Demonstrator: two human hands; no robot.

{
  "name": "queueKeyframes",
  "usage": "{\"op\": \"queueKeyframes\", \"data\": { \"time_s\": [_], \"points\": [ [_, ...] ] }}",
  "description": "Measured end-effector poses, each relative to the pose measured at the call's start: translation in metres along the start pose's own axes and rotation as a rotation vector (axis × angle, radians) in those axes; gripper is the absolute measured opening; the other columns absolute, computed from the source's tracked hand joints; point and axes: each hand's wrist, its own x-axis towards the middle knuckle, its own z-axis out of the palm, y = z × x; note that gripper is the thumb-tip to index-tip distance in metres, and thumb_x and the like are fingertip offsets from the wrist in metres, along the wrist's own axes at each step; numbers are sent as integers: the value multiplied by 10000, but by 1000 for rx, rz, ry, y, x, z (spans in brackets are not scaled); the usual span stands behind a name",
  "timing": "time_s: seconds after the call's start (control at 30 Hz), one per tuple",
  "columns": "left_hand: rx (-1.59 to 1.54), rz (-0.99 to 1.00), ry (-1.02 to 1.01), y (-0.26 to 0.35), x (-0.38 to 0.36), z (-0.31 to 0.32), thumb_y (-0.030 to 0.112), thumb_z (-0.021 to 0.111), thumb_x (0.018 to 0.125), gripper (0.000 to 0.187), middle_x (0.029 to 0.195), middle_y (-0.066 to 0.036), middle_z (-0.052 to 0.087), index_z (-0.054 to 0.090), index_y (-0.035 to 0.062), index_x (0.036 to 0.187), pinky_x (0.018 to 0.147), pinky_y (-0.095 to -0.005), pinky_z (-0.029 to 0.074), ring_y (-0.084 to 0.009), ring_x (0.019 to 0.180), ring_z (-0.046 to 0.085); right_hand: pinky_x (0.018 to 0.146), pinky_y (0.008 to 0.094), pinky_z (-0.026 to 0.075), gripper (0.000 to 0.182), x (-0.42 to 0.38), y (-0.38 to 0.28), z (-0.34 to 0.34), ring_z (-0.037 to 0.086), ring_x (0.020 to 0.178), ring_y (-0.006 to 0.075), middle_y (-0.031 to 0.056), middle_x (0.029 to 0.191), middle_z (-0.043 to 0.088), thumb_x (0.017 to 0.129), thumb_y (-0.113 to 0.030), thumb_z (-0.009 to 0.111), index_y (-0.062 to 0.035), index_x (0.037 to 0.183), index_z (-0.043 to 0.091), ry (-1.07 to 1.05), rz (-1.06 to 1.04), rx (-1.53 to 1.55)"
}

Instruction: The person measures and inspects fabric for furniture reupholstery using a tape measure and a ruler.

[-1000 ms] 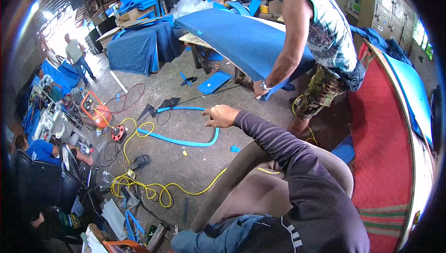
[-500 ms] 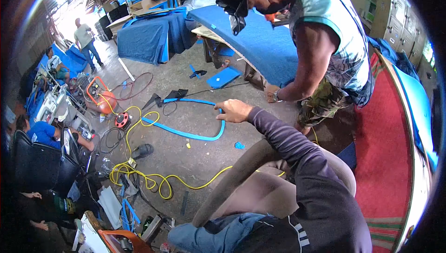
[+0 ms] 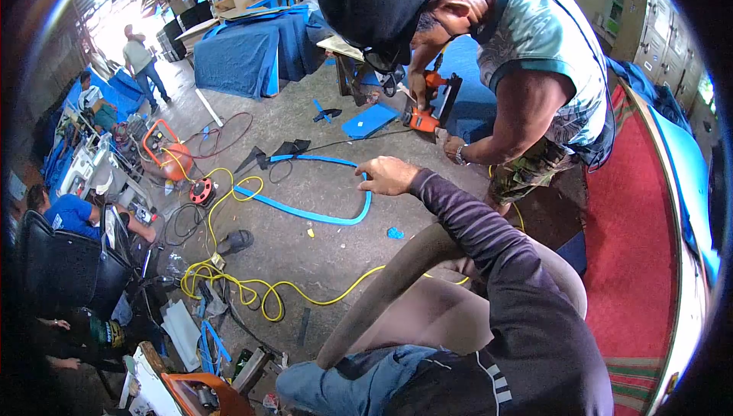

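My right hand (image 3: 388, 176) reaches out in a dark purple sleeve, palm down, with fingers loosely bent and a gap between thumb and forefinger. Seen past its fingertips is a curved light-blue strip (image 3: 301, 215) that loops across the concrete floor; no grip on it shows. Just beyond, a co-worker in a sleeveless top holds an orange-and-black nail gun or stapler (image 3: 427, 107) at the edge of a blue-covered panel (image 3: 467, 72). The co-worker's other hand (image 3: 454, 149) is low beside the tool. My left hand is out of view.
A yellow cord (image 3: 321, 303) winds over the floor near a red cord reel (image 3: 201, 191) and an orange compressor tank (image 3: 177, 160). A red-covered panel (image 3: 630, 240) stands at right. Blue-covered panels (image 3: 237, 61) are stacked behind. Other people are at left.
The co-worker has leaned further left and lowered the orange tool to the panel's edge, where it now shows fully. My right hand keeps nearly the same pose; the view has shifted slightly.
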Motion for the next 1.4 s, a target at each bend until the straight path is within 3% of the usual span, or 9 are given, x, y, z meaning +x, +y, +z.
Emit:
{"op": "queueKeyframes", "data": {
  "time_s": [0.1, 0.2, 0.3, 0.4, 0.83, 0.93, 1.27, 1.37, 1.4],
  "points": [
    [-168, 211, 417, -5, 0, 11, 164, 567, 973, 651, 1622, -162, 286, 307, 76, 1563, 865, -373, 488, -315, 1051, 576, 927, 457, 521, 517, 1, -1, 0, 677, 1046, 390, 250, 1060, 710, 902, -403, 656, -13, 1241, 646, 5, 2, 2],
    [-313, 184, 350, -1, -3, 1, 139, 597, 952, 642, 1541, -221, 397, 352, 96, 1544, 830, -443, 491, -381, 987, 584, 928, 459, 521, 513, 0, -1, 1, 678, 1045, 391, 252, 1071, 708, 903, -400, 657, -13, 1239, 647, 5, 7, -11],
    [-400, -17, 63, 3, -2, -13, 159, 623, 940, 642, 1383, -267, 535, 376, 110, 1531, 778, -496, 492, -437, 932, 603, 929, 460, 522, 508, 1, -2, 0, 676, 1051, 391, 251, 1083, 706, 904, -396, 658, -12, 1235, 649, -6, 10, 0],
    [-366, 86, 261, 0, -2, -2, 177, 634, 935, 640, 1233, -280, 614, 389, 97, 1521, 732, -519, 496, -459, 854, 604, 931, 459, 522, 503, 4, 0, 1, 676, 1055, 389, 243, 1092, 706, 903, -394, 660, -11, 1229, 653, 9, -16, -9],
    [-358, -4, 99, 0, 0, -2, 219, 602, 967, 593, 1269, -275, 599, 401, 85, 1508, 794, -492, 511, -448, 965, 610, 915, 459, 529, 491, 1, 0, 7, 676, 1042, 399, 251, 1082, 705, 901, -400, 665, 0, 1185, 675, 33, -22, -28],
    [-411, 73, 246, -1, -1, 6, 234, 586, 982, 575, 1284, -271, 593, 402, 71, 1502, 847, -475, 513, -440, 1039, 607, 923, 460, 526, 497, 4, 8, 17, 676, 1048, 398, 256, 1092, 701, 900, -404, 667, 1, 1188, 677, 54, -52, -26],
    [-402, 149, 275, -5, 6, 15, 216, 530, 1021, 545, 1332, -222, 592, 379, 69, 1524, 835, -425, 521, -382, 1038, 629, 938, 451, 519, 495, 0, -2, 12, 674, 1059, 390, 248, 1107, 701, 902, -388, 666, 9, 1199, 669, 13, -16, 4],
    [-214, -103, -84, 21, 0, -36, 178, 480, 1029, 526, 1355, -221, 579, 373, 69, 1533, 840, -421, 520, -374, 1041, 630, 934, 451, 520, 479, -1, -4, 11, 677, 1055, 386, 249, 1099, 703, 903, -367, 667, 14, 1194, 669, 9, -8, 3],
    [-196, -38, 25, 11, 2, -18, 159, 467, 1028, 522, 1352, -219, 582, 374, 71, 1534, 833, -427, 520, -373, 1030, 631, 933, 453, 521, 474, 0, -3, 10, 678, 1053, 385, 250, 1096, 703, 902, -360, 667, 14, 1193, 670, 11, -5, 6]
  ]
}}
